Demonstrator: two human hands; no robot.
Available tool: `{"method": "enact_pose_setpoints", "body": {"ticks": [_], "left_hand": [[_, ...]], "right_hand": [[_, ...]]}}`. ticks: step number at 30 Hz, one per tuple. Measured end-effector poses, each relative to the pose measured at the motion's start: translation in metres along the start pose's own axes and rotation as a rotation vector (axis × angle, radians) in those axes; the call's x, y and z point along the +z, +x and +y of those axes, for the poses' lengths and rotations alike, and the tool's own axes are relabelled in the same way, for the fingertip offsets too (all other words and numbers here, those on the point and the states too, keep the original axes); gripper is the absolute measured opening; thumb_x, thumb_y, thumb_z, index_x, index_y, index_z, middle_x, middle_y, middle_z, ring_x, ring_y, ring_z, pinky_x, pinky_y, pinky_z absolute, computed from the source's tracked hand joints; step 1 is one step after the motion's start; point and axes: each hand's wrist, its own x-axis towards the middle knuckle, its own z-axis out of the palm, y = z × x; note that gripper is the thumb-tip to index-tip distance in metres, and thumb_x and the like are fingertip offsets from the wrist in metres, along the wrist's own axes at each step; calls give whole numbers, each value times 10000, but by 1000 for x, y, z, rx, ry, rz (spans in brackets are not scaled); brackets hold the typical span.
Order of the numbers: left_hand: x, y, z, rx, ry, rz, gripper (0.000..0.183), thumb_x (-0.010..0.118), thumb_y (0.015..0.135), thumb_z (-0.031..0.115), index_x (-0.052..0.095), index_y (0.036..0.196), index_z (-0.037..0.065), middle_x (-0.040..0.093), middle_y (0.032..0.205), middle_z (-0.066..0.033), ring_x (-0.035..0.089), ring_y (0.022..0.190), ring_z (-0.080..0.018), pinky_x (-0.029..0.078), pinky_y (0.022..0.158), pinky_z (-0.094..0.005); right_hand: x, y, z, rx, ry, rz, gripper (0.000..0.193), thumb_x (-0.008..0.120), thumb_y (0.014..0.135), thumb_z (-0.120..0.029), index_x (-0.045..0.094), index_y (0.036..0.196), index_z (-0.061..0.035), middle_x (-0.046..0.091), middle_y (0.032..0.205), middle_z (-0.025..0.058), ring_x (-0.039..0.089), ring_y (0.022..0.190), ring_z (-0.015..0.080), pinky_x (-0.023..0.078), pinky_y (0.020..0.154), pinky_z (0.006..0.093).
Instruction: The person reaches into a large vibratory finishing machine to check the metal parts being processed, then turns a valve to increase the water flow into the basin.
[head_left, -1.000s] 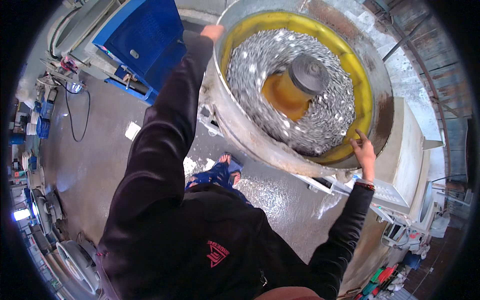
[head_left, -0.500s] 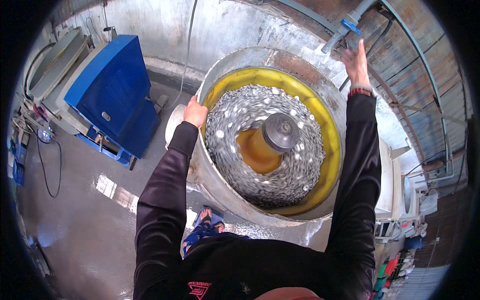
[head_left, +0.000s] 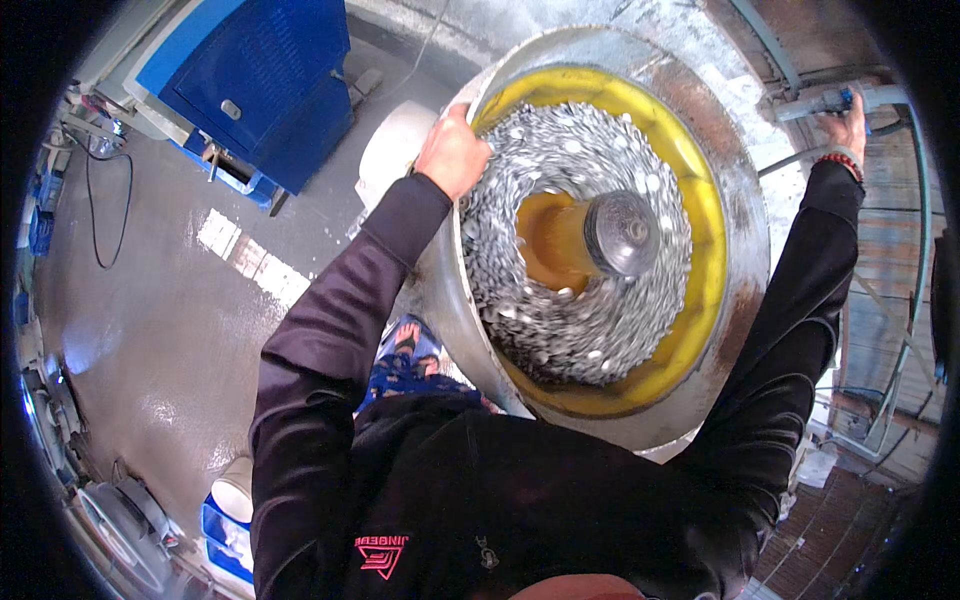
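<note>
A round metal tub [head_left: 735,250] with a yellow lining [head_left: 703,215] stands before me. Small grey and white pieces [head_left: 590,345] fill it in a ring, smeared by motion. From its middle rises a column with a dark domed cap [head_left: 625,235], amber lower down. My left hand [head_left: 455,155] is closed over the tub's left rim. Off to the right, my right hand [head_left: 847,130] has its fingers around the blue valve handle [head_left: 848,97] on a grey pipe [head_left: 800,106]; part of the grasp is hidden.
Left of the tub stands a white bucket [head_left: 392,150], with a blue cabinet [head_left: 260,85] beyond. Wet floor [head_left: 160,330] with a white stripe [head_left: 250,262] stretches left. A blue crate [head_left: 225,535] sits at lower left. Metal framing [head_left: 920,230] lines the right wall.
My right hand has gone from open in the air below the pipe to the valve handle. My view has shifted right; my left hand stays on the rim.
</note>
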Motion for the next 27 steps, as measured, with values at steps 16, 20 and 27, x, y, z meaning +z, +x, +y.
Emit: {"method": "enact_pose_setpoints", "body": {"ticks": [16, 20, 27], "left_hand": [[6, 5, 7, -53, 29, -47, 486, 475, 665, 94, 455, 1114, -91, 545, 1028, -307, 516, 1017, -406, 406, 884, -396], [10, 19, -8, -84, 25, -105, 500, 487, 665, 109, 470, 1137, -56, 556, 1046, -278, 517, 1039, -380, 394, 907, -382], [24, 38, -45, -55, -196, -106, 507, 636, 613, 180, 549, 1077, -6, 607, 1008, -198, 561, 1009, -304, 415, 874, -341]], "right_hand": [[-48, 2, 39, 500, -592, -227, 1172, 529, 677, -694, 65, 1273, 202, 322, 1217, 413, 359, 1203, 397, 314, 981, 358], [-88, -68, -37, 529, -605, -236, 841, 435, 801, -599, 163, 1372, -45, 413, 1175, 366, 447, 1121, 408, 349, 944, 400], [-193, -240, -129, 436, -171, -897, 443, 597, 805, -267, 524, 1176, -38, 544, 1155, 187, 512, 1097, 272, 400, 900, 359]]}}
